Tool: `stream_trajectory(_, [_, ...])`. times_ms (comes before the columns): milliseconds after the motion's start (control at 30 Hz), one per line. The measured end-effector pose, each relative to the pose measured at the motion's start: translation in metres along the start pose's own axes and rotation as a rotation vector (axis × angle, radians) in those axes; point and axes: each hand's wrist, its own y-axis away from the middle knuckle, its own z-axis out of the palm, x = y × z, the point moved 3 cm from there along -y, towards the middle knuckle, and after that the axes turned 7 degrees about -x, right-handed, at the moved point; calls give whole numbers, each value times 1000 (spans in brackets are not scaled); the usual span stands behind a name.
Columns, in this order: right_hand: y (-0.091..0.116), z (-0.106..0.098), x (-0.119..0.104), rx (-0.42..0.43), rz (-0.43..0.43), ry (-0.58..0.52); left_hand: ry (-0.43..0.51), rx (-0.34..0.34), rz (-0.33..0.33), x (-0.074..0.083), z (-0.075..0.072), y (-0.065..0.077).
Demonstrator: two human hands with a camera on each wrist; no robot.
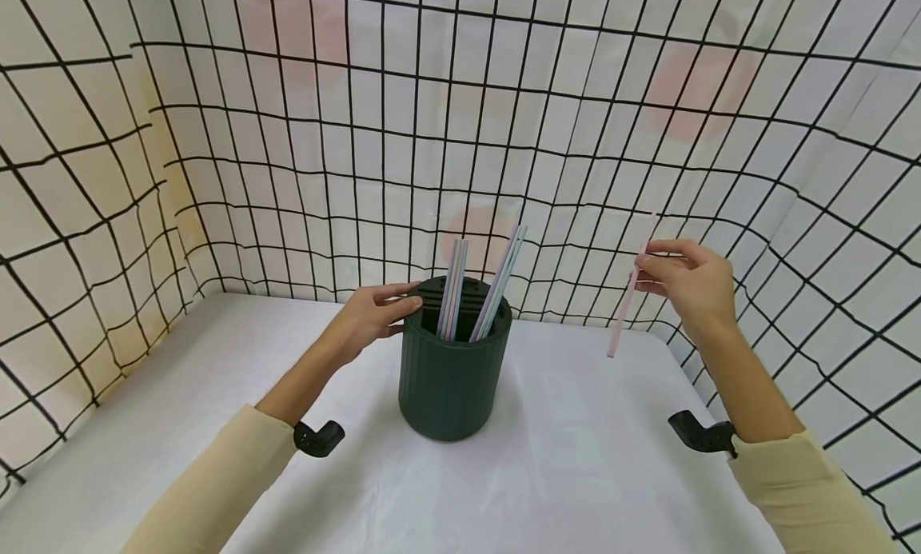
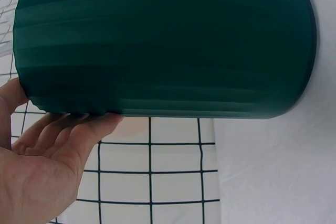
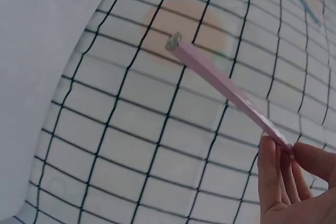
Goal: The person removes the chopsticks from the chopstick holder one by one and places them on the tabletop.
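Note:
A dark green ribbed pen holder (image 1: pixel 449 390) stands upright on the white table. My left hand (image 1: pixel 370 318) grips its upper left side, thumb at the rim. In the left wrist view, the fingers (image 2: pixel 102 125) lie against the holder's wall (image 2: pixel 168 45). Several pastel pencils (image 1: pixel 452 290) lean in the holder in two bunches, their lower ends hidden. Off to the right, my right hand (image 1: pixel 687 286) pinches a slim pink pencil (image 1: pixel 624 314) above the table, tilted. Its faceted barrel (image 3: pixel 226 85) and blunt greyish end show in the right wrist view.
A black wire grid (image 1: pixel 345 162) with white sheeting behind it encloses the back and both sides of the table (image 1: pixel 576 466). Black devices sit on the left wrist (image 1: pixel 316 440) and the right wrist (image 1: pixel 701 432).

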Motion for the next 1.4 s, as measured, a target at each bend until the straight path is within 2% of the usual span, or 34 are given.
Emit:
stream_trajectory(400, [7,-60,72,-33,167,79,-5,0,6,0,-1,1])
stream_trajectory(633, [19,-88,122,-103,326,319,-12,-3,8,1,0,0])
stream_trajectory(733, [24,-99,143,-165,375,354,-8,-10,6,2,2,0])
stream_trajectory(967, [36,-116,179,-250,470,343,-5,-18,11,2,2,0])
stream_trajectory(1200, [44,-127,200,-252,547,313,-10,-13,4,2,2,0])
stream_trajectory(1400, [46,-128,212,-264,563,314,-10,-8,9,1,1,2])
